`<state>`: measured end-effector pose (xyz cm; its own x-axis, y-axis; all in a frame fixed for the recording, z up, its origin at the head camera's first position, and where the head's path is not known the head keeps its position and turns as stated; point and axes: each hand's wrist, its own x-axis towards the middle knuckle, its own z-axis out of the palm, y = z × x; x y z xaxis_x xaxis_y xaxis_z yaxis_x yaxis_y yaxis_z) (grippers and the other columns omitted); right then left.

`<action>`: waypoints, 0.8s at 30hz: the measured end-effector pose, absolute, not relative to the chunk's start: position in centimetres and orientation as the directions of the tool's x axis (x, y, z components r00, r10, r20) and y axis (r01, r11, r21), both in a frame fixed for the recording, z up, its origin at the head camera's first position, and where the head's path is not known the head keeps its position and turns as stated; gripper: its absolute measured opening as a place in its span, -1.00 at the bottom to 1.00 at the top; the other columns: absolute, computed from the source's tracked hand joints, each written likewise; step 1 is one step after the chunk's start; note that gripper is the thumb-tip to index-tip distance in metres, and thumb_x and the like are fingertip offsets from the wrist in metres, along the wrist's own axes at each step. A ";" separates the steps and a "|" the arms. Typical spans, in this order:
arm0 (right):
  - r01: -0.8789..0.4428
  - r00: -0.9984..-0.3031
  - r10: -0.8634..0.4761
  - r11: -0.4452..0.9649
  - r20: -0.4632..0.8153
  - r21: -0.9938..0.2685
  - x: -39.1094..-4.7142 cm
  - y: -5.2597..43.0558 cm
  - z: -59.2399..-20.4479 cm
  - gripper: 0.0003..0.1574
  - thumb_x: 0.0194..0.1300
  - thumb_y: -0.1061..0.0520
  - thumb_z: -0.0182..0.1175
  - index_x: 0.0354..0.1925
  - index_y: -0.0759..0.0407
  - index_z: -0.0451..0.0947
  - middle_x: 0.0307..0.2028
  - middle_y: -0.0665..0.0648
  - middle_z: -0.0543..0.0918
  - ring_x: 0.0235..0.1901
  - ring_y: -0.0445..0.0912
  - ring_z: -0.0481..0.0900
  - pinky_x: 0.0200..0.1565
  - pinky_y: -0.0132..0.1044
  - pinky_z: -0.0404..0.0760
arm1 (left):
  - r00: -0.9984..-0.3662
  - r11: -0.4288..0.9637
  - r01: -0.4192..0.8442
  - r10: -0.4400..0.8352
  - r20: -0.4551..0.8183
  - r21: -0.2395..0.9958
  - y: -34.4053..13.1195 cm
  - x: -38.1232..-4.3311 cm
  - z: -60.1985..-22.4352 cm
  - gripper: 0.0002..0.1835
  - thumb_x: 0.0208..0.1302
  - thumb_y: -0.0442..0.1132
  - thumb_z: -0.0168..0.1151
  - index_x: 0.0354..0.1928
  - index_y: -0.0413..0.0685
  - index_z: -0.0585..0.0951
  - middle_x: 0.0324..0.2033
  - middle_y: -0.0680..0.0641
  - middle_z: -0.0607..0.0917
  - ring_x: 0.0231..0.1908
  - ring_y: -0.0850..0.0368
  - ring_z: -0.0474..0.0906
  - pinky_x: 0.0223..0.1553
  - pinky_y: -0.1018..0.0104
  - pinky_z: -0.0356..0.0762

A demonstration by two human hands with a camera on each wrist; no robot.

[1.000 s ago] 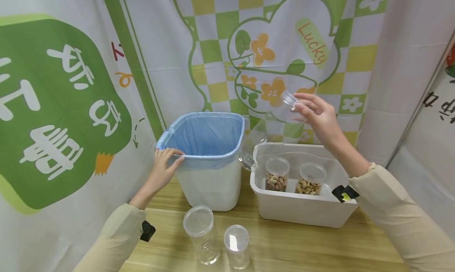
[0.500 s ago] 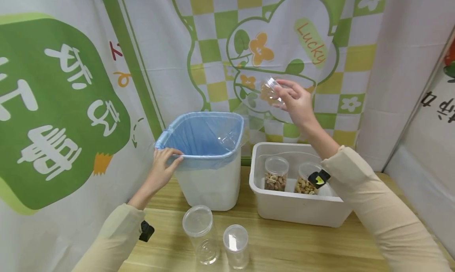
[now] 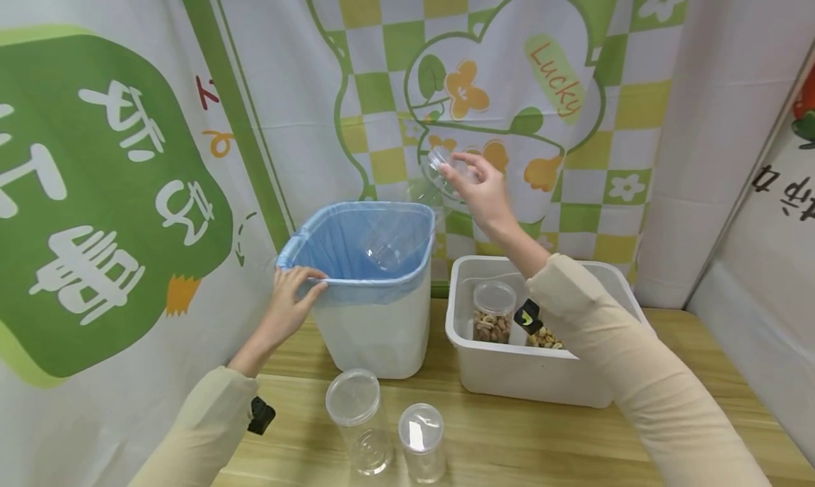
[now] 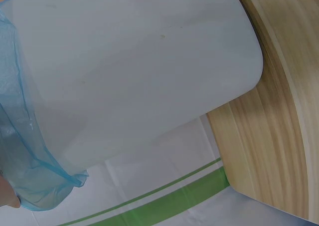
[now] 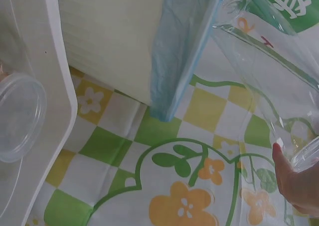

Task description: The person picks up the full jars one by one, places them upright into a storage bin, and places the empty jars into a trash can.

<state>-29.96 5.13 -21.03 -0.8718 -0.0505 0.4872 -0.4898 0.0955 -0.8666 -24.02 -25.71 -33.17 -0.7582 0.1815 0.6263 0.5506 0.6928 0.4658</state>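
A large clear plastic bottle hangs tilted, its threaded mouth up and its base inside the opening of the white trash bin. My right hand grips it near the mouth; the right wrist view shows fingertips against the bottle. A blue bin liner covers the bin's inside and folds over its rim. At the near left corner, my left hand holds that rim, fingers over the liner's edge. Only a fingertip of it shows in the left wrist view, beside the liner.
On the wooden table stand a taller lidded clear jar and a shorter one. A white tub right of the bin holds a lidded nut jar and another nut jar, partly hidden by the right arm. Printed curtains surround the table.
My right hand has carried the bottle left from over the tub, and its base has passed over the bin's rim into the opening. The left hand has stayed on the rim.
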 end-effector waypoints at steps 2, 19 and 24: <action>-0.488 -0.873 -0.057 0.132 0.485 -0.863 -30.1 4.6 -21.3 -0.42 0.11 -0.05 0.19 0.08 0.12 0.39 0.17 0.19 0.34 0.10 0.07 0.35 0.03 -0.17 0.44 | -0.758 0.692 0.550 0.179 0.628 0.467 -25.8 -24.0 -33.2 -0.87 0.15 -0.39 0.10 -0.26 -0.31 0.51 -0.28 -0.26 0.56 -0.05 -0.18 0.32 0.20 -0.22 -0.47; -0.483 -0.874 -0.242 0.353 0.420 -0.801 -31.0 1.3 -24.3 -0.31 0.07 -0.16 0.20 0.14 0.03 0.33 0.20 0.08 0.30 0.23 -0.04 0.16 0.16 -0.09 0.25 | -0.734 0.693 0.573 0.195 0.651 0.437 -25.8 -24.1 -33.3 -0.89 0.14 -0.41 0.11 -0.28 -0.30 0.51 -0.30 -0.24 0.56 -0.08 -0.17 0.33 0.19 -0.24 -0.43; -0.479 -0.875 -0.281 0.378 0.395 -0.792 -30.9 0.6 -25.2 -0.31 0.06 -0.18 0.21 0.14 -0.01 0.33 0.18 0.07 0.30 0.17 -0.01 0.23 0.11 -0.08 0.31 | -0.740 0.696 0.566 0.194 0.644 0.441 -25.8 -24.1 -33.2 -0.88 0.15 -0.40 0.10 -0.27 -0.30 0.51 -0.30 -0.23 0.56 -0.08 -0.17 0.33 0.19 -0.24 -0.43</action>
